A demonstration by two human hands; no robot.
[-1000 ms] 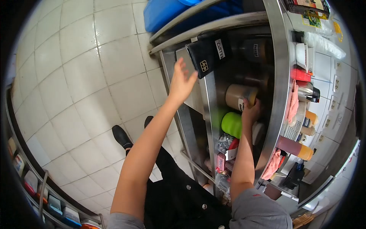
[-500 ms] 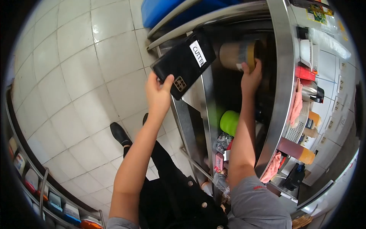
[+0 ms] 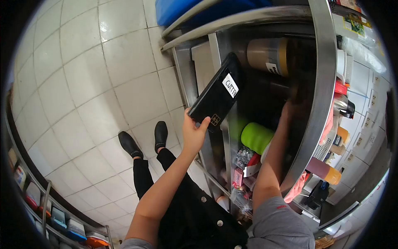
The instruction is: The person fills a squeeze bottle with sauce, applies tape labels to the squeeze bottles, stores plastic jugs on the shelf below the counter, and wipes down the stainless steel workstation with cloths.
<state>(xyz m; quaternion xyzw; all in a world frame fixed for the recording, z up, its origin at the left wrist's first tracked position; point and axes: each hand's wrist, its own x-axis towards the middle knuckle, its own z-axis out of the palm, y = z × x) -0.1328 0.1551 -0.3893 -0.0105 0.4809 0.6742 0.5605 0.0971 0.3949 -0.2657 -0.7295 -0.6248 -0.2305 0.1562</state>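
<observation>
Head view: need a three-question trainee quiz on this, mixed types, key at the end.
1. Which hand holds the black case?
2. True or false: the case's gold emblem is nearer the holding thumb than its white label is.
3. Colour of the rounded object beside the right forearm: a) blue, b) bright green, c) red?

Key: 1. The left hand. 2. True. 3. b.

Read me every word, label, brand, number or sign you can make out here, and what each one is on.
"CUTTE": white label on the black case; any further letter is unclear.
Gold emblem on the case: no readable letters.
Too small or blurred: jar label, red sleeve mark, green packet.
</observation>
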